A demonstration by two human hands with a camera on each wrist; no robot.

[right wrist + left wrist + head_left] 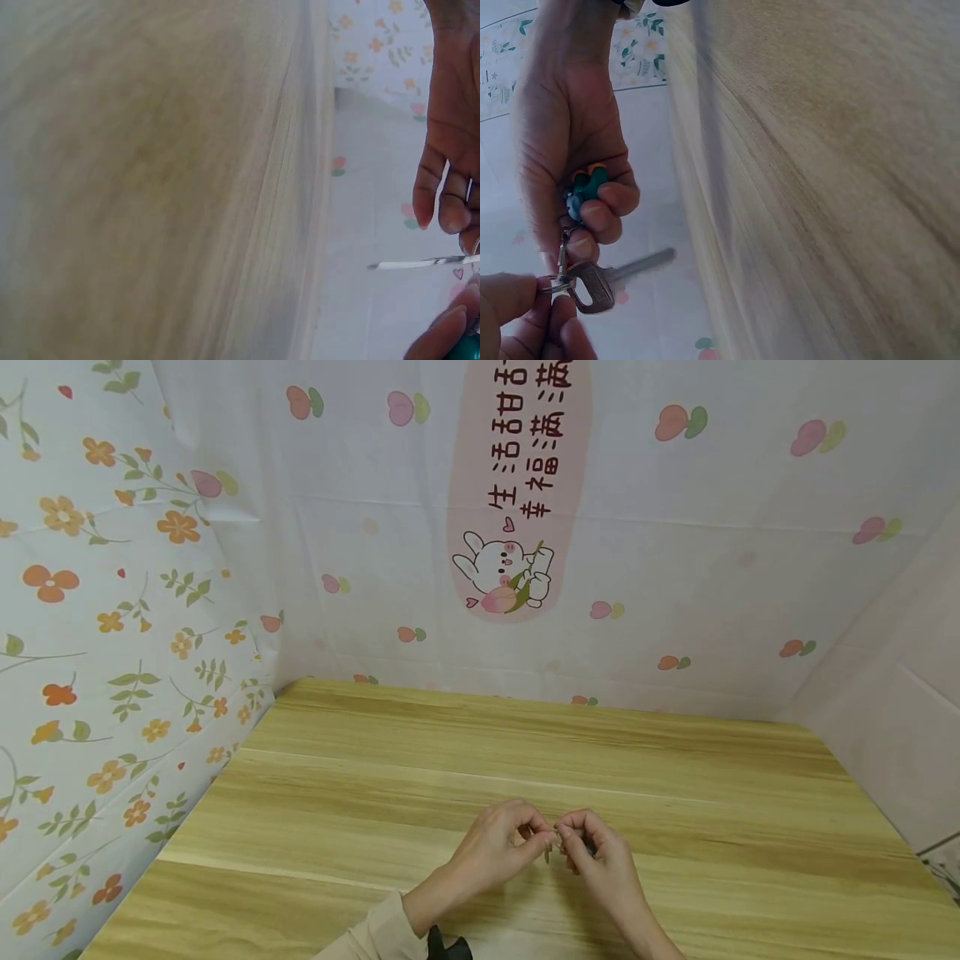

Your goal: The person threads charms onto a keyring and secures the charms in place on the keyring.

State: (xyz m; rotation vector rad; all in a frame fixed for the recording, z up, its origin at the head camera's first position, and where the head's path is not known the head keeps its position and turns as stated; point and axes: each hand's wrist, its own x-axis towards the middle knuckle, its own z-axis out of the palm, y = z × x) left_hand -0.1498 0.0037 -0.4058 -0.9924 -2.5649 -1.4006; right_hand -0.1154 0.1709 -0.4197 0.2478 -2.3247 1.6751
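Observation:
Over the wooden tabletop, my left hand (501, 845) and right hand (606, 864) meet fingertip to fingertip. In the left wrist view, the left thumb and finger pinch a small metal split ring (553, 285). A metal key (594, 289) is at this ring, its blade pointing away from the fingers. My right hand has curled fingers round a small teal and orange figurine (591, 184), whose metal clasp (562, 251) reaches down to the ring. The key blade (409, 264) appears edge-on in the right wrist view, between both hands. Whether the clasp is hooked onto the ring I cannot tell.
The wood-grain table (450, 743) extends around both hands. Behind it hangs a white printed cloth (360, 527), and a flowered cloth (82, 635) covers the left side. A black object (448, 945) sits near the left cuff.

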